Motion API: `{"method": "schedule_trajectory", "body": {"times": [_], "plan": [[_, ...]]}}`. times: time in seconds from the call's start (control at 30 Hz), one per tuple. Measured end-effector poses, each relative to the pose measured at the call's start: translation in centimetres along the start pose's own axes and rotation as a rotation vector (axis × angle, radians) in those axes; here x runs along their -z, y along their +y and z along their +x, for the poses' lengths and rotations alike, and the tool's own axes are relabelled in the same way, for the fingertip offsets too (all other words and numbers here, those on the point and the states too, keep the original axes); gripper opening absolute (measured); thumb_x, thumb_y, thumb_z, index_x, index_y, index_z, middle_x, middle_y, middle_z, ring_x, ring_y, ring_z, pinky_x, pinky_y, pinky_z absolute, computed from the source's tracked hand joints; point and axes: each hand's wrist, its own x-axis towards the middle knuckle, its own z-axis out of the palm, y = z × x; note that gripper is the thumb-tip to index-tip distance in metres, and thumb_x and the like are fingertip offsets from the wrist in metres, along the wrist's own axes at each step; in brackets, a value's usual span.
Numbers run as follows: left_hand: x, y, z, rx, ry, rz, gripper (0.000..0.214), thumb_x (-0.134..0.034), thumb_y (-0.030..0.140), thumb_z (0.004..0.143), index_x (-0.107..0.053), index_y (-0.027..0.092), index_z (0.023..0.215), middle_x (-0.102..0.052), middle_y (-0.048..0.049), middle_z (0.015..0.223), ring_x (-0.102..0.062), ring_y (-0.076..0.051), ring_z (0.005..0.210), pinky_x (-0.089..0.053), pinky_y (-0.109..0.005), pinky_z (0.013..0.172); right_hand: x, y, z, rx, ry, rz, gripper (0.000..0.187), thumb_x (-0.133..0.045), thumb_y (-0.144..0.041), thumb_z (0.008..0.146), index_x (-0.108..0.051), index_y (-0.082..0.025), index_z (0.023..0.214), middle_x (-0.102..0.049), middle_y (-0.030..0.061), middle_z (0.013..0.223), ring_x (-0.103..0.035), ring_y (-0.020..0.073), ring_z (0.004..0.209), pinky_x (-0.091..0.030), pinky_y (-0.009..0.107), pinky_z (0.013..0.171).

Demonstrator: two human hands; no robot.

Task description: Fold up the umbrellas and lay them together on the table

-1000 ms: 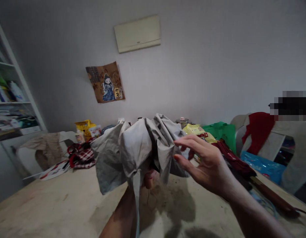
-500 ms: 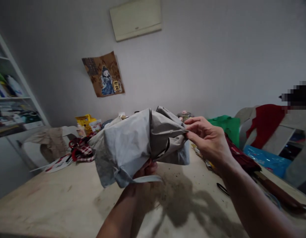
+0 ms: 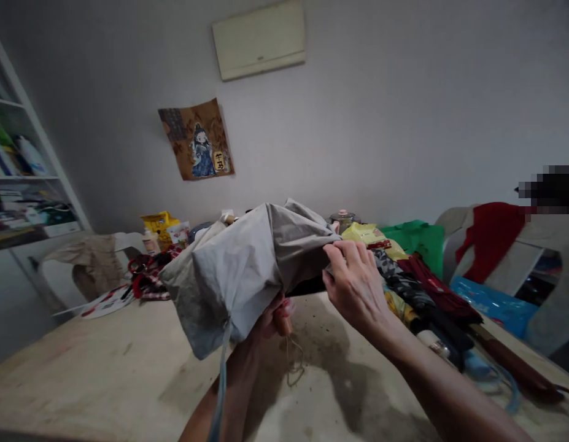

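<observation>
A grey folding umbrella [image 3: 240, 261] is held up over the table, its canopy loose and partly folded, with a tie strap [image 3: 223, 368] dangling from it. Below the fabric, my left hand [image 3: 271, 316] is closed around its brown handle, from which a thin cord loop [image 3: 294, 368] hangs. Part of that hand is hidden by the canopy. On the right side, my right hand [image 3: 355, 282] pinches the canopy's edge with curled fingers. The underside of the fabric there lies in dark shadow.
A pale table [image 3: 127, 356] spans the front. At right lie a camouflage-patterned folded item [image 3: 394, 276], a dark red cloth [image 3: 436, 288], a blue packet [image 3: 491, 304] and a brown sheath-like item [image 3: 518, 362]. A checked cloth [image 3: 153, 285] and fan [image 3: 107, 304] lie left. Someone stands at far right.
My right hand has moved down and slightly left along the canopy's edge. The fabric has tilted lower, the strap now hangs straight down, and the handle's end and cord have come into sight.
</observation>
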Motion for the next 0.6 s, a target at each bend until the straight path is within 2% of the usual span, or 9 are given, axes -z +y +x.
{"method": "schedule_trajectory", "body": {"times": [0.13, 0.3, 0.43, 0.5, 0.6], "plan": [[-0.6, 0.5, -0.2, -0.031, 0.022, -0.073, 0.061, -0.084, 0.059, 0.060, -0.039, 0.018, 0.052, -0.030, 0.0068, 0.050, -0.022, -0.006, 0.048, -0.022, -0.024, 0.050, -1.0, 1.5, 0.3, 0.049, -0.010, 0.057, 0.015, -0.050, -0.004, 0.086, -0.056, -0.017, 0.090, -0.057, 0.0085, 0.088, -0.053, 0.0212, 0.080, -0.045, 0.031, 0.071], [-0.9, 1.0, -0.2, -0.032, 0.090, -0.193, 0.061, -0.091, 0.047, 0.054, -0.038, 0.017, 0.054, -0.032, 0.0088, 0.051, -0.021, -0.003, 0.046, -0.026, -0.020, 0.049, 1.1, 3.1, 0.6, 0.168, 0.009, 0.179, 0.019, -0.051, -0.016, 0.095, -0.052, -0.018, 0.076, -0.049, 0.0017, 0.074, -0.047, 0.0150, 0.063, -0.040, 0.027, 0.059], [-1.1, 1.5, -0.2, -0.039, 0.119, -0.236, 0.062, -0.093, 0.042, 0.051, -0.037, 0.017, 0.054, -0.032, 0.0102, 0.050, -0.019, -0.001, 0.043, -0.026, -0.018, 0.047, 2.4, 2.8, 0.8, 0.207, -0.014, 0.244, 0.006, -0.061, -0.020, 0.091, -0.056, -0.017, 0.091, -0.056, 0.0045, 0.086, -0.054, 0.0175, 0.076, -0.046, 0.028, 0.067], [-1.2, 1.5, -0.3, -0.037, 0.107, -0.234, 0.063, -0.092, 0.042, 0.053, -0.035, 0.017, 0.054, -0.033, 0.0096, 0.049, -0.021, -0.002, 0.043, -0.027, -0.018, 0.047, 2.3, 2.2, 0.8, 0.179, -0.037, 0.148, 0.016, -0.065, -0.017, 0.085, -0.057, -0.015, 0.099, -0.058, 0.0089, 0.097, -0.056, 0.0224, 0.086, -0.049, 0.032, 0.073], [-1.3, 1.3, -0.5, -0.018, 0.087, -0.239, 0.064, -0.092, 0.042, 0.054, -0.033, 0.017, 0.052, -0.032, 0.0088, 0.048, -0.025, -0.003, 0.045, -0.029, -0.018, 0.049, 1.3, 1.9, 0.9, 0.161, -0.126, -0.021, 0.026, -0.059, -0.005, 0.078, -0.059, -0.013, 0.103, -0.058, 0.0126, 0.104, -0.055, 0.0265, 0.091, -0.050, 0.035, 0.075]]}}
